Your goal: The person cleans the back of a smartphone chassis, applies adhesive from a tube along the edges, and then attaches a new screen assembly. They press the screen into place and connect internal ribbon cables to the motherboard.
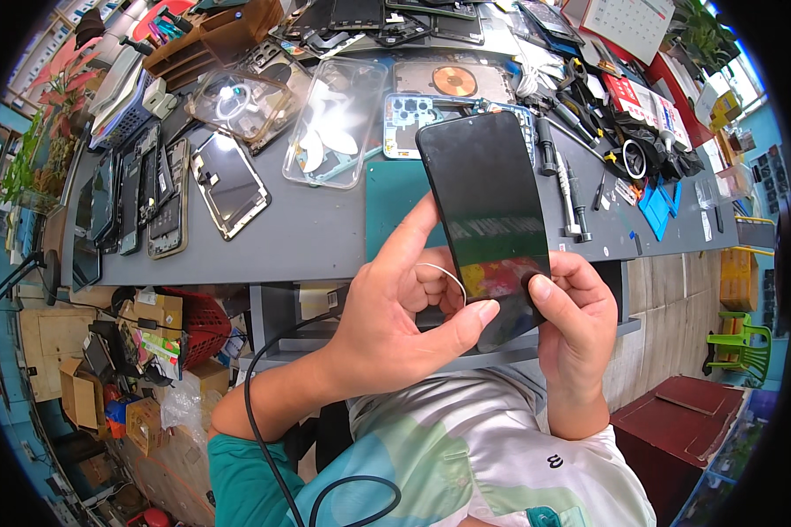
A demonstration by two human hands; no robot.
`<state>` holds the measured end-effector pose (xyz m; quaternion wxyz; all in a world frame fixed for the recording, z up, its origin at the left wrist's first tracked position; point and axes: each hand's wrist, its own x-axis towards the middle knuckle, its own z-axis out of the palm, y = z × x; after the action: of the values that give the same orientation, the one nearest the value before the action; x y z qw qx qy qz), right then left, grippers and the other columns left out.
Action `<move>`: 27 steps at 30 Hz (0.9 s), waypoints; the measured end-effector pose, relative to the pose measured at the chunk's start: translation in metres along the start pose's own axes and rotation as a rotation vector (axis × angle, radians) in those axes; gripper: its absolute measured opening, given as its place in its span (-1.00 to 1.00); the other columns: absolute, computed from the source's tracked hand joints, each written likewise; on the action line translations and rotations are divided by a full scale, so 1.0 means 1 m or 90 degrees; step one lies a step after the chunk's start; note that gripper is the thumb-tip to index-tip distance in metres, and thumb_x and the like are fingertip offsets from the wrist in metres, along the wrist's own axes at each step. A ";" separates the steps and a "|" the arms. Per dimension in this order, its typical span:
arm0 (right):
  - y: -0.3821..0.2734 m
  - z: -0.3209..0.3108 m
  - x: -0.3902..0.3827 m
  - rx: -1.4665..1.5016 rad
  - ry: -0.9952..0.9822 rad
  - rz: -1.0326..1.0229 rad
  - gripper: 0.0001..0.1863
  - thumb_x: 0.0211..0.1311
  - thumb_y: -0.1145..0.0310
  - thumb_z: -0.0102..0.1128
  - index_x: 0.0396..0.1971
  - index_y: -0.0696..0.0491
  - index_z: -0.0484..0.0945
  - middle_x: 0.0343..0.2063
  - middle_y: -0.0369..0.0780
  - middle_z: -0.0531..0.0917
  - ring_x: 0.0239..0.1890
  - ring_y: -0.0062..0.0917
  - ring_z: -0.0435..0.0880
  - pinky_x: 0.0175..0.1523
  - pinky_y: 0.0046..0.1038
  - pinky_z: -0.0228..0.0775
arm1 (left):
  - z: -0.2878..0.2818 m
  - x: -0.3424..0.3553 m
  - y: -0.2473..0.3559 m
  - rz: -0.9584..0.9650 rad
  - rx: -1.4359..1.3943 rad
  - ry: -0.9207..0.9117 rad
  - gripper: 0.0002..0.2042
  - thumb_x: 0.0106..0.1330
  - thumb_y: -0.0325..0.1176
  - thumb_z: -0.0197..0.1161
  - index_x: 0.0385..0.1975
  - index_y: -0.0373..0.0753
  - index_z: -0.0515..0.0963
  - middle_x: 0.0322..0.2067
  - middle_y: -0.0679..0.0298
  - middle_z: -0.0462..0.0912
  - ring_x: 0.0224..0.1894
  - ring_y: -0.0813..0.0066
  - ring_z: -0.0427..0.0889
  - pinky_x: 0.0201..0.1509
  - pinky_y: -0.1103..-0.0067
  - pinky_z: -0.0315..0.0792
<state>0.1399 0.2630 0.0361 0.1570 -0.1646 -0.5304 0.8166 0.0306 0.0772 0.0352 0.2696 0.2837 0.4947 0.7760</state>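
Observation:
A black smartphone [483, 193], its dark screen facing me and reflecting light and colours, is held up over the table's near edge, tilted slightly to the left. My left hand [395, 316] grips its left side, index finger along the edge and thumb at the lower corner. A thin white cord or strip [448, 273] curves between that hand's fingers and the phone. With the thumb on the lower right of the screen, my right hand [580, 321] pinches the phone; those fingers are partly hidden behind it. Behind the phone lies a blue phone frame [404, 132] on a teal mat [387, 206].
Several dismantled phones [167, 198] and a loose back panel [228, 184] lie at left. A clear plastic tray [334, 132] stands beyond my left hand. Screwdrivers [576, 198] and blue plastic pieces [655, 211] lie at right. A black cable [250, 413] runs over my left arm.

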 end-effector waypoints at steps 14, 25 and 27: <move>0.000 0.005 -0.001 0.096 -0.015 -0.023 -0.72 0.41 0.61 0.37 0.08 0.24 0.64 -0.01 -0.16 0.80 -0.01 -0.62 0.75 0.15 -0.53 0.54 | -0.004 -0.003 -0.004 0.063 0.046 0.029 0.09 0.25 -0.61 0.50 0.66 -0.41 -0.20 -0.11 0.17 0.65 -0.30 0.56 0.63 -0.20 0.62 0.56; -0.001 0.022 0.004 0.233 -0.019 -0.020 -0.64 0.45 0.60 0.36 0.15 0.15 0.48 0.05 -0.19 0.74 0.07 -0.64 0.71 0.18 -0.56 0.52 | -0.008 0.000 -0.015 0.291 0.203 0.158 -0.16 0.26 -0.25 0.61 0.45 -0.39 0.25 0.19 0.07 0.38 0.05 0.38 0.51 0.09 0.48 0.52; 0.007 0.026 0.000 0.240 -0.050 0.002 -0.64 0.45 0.61 0.35 0.15 0.13 0.48 0.04 -0.21 0.74 0.06 -0.66 0.70 0.17 -0.58 0.52 | -0.010 0.000 -0.014 0.251 0.242 0.096 -0.30 0.25 -0.33 0.61 0.32 -0.44 0.41 0.24 0.03 0.40 0.19 0.33 0.52 0.26 0.46 0.46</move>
<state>0.1282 0.2389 0.0403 0.1630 -0.1014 -0.3737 0.9074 0.0253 0.0759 0.0184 0.0176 0.3615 0.5851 0.7257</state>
